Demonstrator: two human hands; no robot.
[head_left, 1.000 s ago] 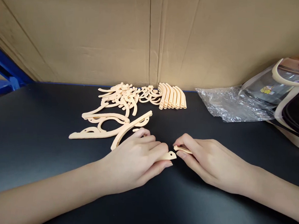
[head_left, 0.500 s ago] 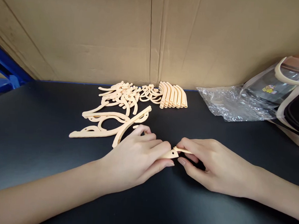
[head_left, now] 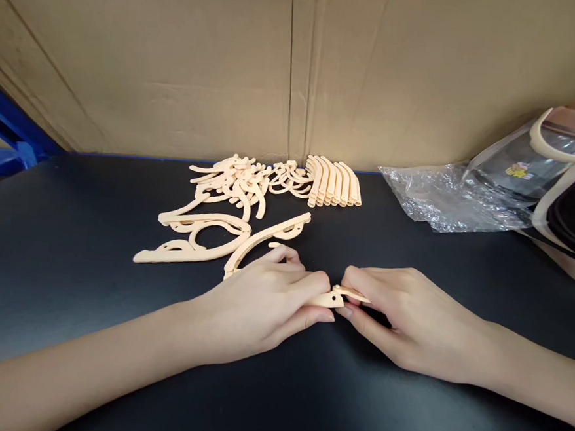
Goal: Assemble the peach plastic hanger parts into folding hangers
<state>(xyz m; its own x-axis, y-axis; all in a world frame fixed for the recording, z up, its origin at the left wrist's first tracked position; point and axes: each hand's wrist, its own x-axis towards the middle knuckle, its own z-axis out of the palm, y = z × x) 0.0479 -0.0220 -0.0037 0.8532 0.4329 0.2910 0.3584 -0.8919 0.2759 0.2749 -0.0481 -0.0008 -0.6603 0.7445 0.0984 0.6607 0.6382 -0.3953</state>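
Observation:
My left hand [head_left: 266, 306] is closed round a cream plastic folding hanger [head_left: 328, 300]; one end with a small dark hole sticks out past the fingers. Another arm [head_left: 269, 235] of it seems to slant up behind that hand, though the joint is covered. Between the fingertips of my right hand [head_left: 403, 315] is a small thin cream plastic piece [head_left: 353, 293], its knobbed end at the hanger's end. Whether it sits in a slot there I cannot tell. Beyond my left hand, a cream folding hanger [head_left: 200, 255] lies spread on the black table [head_left: 205, 400].
Toward the back lie a loose heap of curved cream pieces [head_left: 233, 179] and a row of nested hanger arms [head_left: 336, 183]. A crumpled clear plastic bag [head_left: 436, 196] and a transparent bag with straps [head_left: 512, 165] are at the right. Cardboard [head_left: 204, 65] stands behind.
The small piece in my right hand has tilted, its outer end now lower. The slanted hanger arm behind my left hand has shifted right.

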